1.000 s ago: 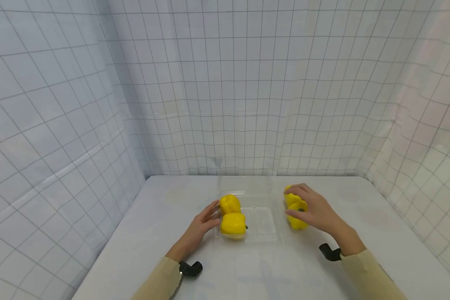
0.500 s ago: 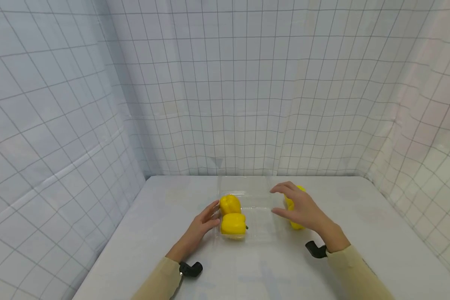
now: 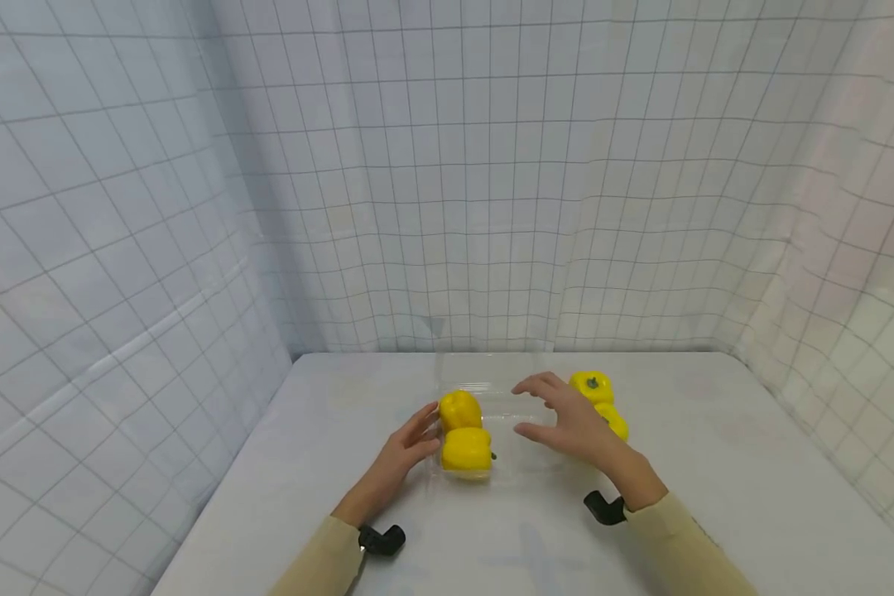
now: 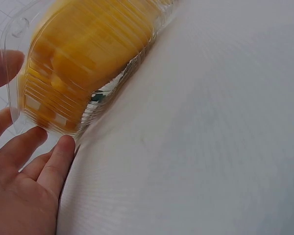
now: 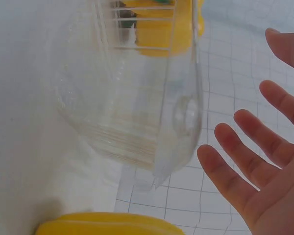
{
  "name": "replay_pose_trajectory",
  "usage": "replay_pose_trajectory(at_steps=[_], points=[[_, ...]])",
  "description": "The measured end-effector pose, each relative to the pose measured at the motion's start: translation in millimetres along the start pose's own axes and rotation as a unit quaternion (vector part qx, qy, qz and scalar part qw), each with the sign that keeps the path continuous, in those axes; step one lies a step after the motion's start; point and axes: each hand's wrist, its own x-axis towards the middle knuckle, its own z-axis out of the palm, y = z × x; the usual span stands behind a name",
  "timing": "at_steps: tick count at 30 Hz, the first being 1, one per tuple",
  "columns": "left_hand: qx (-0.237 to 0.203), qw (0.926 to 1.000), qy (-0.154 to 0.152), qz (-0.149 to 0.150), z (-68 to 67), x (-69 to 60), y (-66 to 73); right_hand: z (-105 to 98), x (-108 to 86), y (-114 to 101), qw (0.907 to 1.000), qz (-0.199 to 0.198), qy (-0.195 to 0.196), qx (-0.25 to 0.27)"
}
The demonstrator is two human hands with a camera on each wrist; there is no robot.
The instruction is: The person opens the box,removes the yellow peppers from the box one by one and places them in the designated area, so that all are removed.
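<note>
A clear plastic clamshell container (image 3: pixel 521 459) stands on the table with its lid folded back. Two yellow bell peppers lie in its left half, a rear pepper (image 3: pixel 459 409) and a front pepper (image 3: pixel 467 449) with its stem to the right. My left hand (image 3: pixel 395 455) rests its fingertips against the container's left side, thumb near the rim (image 4: pixel 14 93). Above the container's right side my right hand (image 3: pixel 577 424) hovers with fingers spread, holding nothing. Two more bell peppers sit right of the container, a far one (image 3: pixel 592 386) and a nearer one (image 3: pixel 615 420) partly hidden by that hand.
The container's clear lid (image 3: pixel 484 370) lies toward the back of the white table (image 3: pixel 328 397). White grid-patterned curtains (image 3: pixel 477 182) enclose the back and both sides. Black wrist mounts (image 3: pixel 382 540) sit below both hands.
My right hand has moved left, from over the two loose peppers to the container's right side. Those peppers are more exposed and the nearer has shifted right. The left hand stays put.
</note>
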Motion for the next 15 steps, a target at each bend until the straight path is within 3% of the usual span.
replay_pose_trajectory(at_steps=[8,15], points=[[0.001,1.0,0.003,-0.001,0.7,-1.4,-1.1,20,-0.1,-5,0.9995,0.028,-0.012,0.008],[0.0,1.0,0.001,0.008,0.2,1.6,-0.7,36,-0.5,-14,0.9971,0.059,-0.045,0.014]])
